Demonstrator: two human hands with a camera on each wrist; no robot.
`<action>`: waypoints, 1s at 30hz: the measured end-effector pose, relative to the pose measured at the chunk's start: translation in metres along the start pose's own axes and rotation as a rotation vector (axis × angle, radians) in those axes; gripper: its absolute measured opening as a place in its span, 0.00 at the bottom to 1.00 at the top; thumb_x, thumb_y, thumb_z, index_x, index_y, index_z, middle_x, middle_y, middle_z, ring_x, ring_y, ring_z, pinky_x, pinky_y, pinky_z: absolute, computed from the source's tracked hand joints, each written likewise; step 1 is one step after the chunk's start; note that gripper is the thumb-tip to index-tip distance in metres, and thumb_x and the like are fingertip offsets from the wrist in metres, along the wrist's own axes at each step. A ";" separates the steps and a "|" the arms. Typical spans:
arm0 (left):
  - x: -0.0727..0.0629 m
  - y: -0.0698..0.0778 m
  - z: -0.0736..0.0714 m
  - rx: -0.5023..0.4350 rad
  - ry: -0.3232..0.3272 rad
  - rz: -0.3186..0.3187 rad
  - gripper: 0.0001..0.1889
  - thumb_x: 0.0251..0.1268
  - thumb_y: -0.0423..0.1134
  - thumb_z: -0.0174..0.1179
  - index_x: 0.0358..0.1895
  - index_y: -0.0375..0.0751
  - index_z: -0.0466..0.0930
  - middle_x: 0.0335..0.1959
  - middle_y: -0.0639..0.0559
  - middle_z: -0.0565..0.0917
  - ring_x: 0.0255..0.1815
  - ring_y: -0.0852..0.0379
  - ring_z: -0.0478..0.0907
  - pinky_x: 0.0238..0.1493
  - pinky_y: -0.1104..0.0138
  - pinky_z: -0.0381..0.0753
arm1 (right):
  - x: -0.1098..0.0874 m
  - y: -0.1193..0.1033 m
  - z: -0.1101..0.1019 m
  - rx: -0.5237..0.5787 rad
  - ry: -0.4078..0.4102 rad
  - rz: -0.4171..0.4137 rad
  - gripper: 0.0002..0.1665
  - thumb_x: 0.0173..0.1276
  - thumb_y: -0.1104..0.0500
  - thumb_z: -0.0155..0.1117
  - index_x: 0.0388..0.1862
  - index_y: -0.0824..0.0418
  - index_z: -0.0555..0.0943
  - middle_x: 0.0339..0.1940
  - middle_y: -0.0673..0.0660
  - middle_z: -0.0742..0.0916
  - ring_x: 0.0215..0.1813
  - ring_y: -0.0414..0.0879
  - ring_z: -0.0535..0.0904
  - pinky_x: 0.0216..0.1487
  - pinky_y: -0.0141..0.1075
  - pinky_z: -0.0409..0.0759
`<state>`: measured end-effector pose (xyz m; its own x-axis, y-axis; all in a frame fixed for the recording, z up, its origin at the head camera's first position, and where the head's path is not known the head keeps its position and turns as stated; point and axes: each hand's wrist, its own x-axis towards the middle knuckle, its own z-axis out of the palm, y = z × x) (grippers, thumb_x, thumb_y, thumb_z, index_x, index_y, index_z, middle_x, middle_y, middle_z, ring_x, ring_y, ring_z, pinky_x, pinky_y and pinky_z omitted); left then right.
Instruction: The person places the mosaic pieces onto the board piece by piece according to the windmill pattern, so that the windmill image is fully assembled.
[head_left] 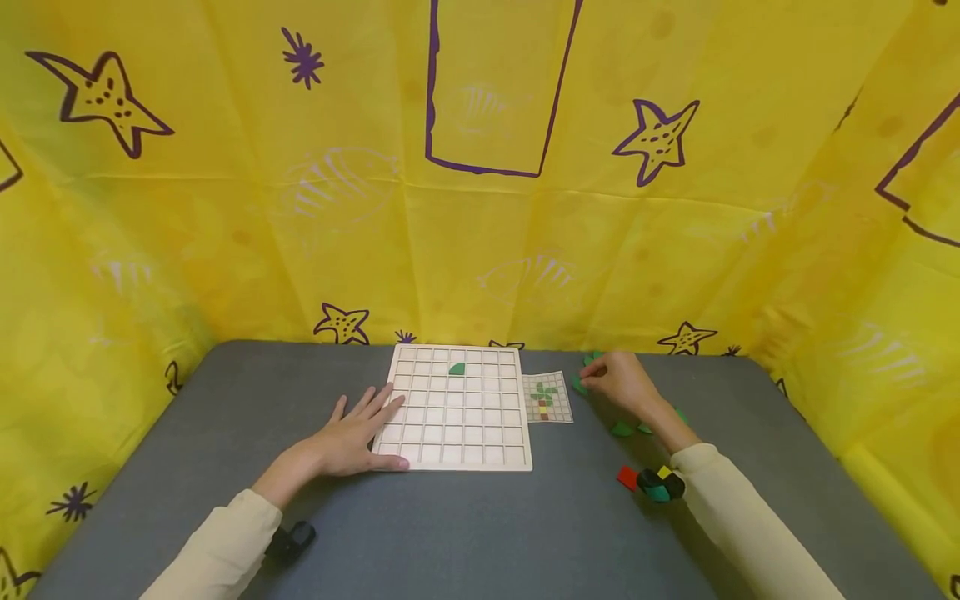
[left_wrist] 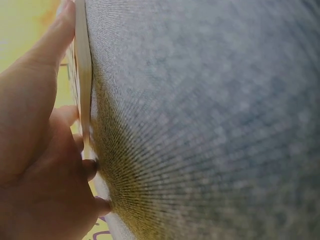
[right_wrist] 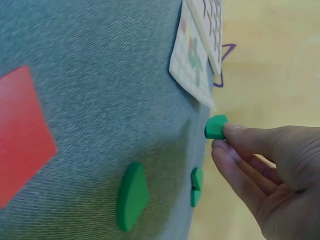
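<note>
A white wooden grid board (head_left: 450, 433) lies on the table, with one green quarter-round piece (head_left: 457, 369) in a cell near its far side. My left hand (head_left: 348, 440) rests on the board's left edge, fingers spread; the left wrist view shows the thumb (left_wrist: 57, 35) along the board's side. Right of the board, my right hand (head_left: 626, 385) pinches a small green piece (right_wrist: 216, 127) between thumb and fingertips. Between board and right hand lies a printed pattern card (head_left: 561, 410) with green, red and yellow cells. Loose green pieces (head_left: 622, 429) lie around the right hand.
Nearer the right sleeve are a red piece (head_left: 627, 477), a yellow piece (head_left: 664, 472) and a dark wrist-worn device (head_left: 672, 485). The grey table (head_left: 450, 542) meets a yellow patterned cloth (head_left: 480, 233) at the back and sides.
</note>
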<state>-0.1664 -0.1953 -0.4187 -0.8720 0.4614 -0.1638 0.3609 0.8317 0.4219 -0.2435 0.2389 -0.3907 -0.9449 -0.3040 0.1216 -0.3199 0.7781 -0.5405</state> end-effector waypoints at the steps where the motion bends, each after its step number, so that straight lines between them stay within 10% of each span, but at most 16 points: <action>1: 0.000 0.000 0.000 0.001 0.001 0.002 0.56 0.54 0.71 0.60 0.79 0.41 0.50 0.80 0.38 0.44 0.78 0.33 0.39 0.68 0.32 0.31 | 0.001 -0.002 -0.001 -0.001 0.002 -0.001 0.06 0.62 0.66 0.70 0.36 0.68 0.89 0.33 0.59 0.89 0.35 0.51 0.85 0.38 0.44 0.83; 30: 0.000 0.001 -0.001 -0.007 -0.001 -0.011 0.56 0.54 0.71 0.61 0.78 0.41 0.50 0.80 0.38 0.44 0.78 0.32 0.39 0.68 0.32 0.31 | 0.035 -0.055 0.020 0.082 -0.008 -0.044 0.07 0.63 0.64 0.71 0.37 0.66 0.89 0.36 0.58 0.90 0.36 0.49 0.85 0.39 0.41 0.83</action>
<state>-0.1664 -0.1952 -0.4177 -0.8753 0.4529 -0.1696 0.3491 0.8345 0.4264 -0.2576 0.1748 -0.3737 -0.9295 -0.3410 0.1404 -0.3536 0.7163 -0.6015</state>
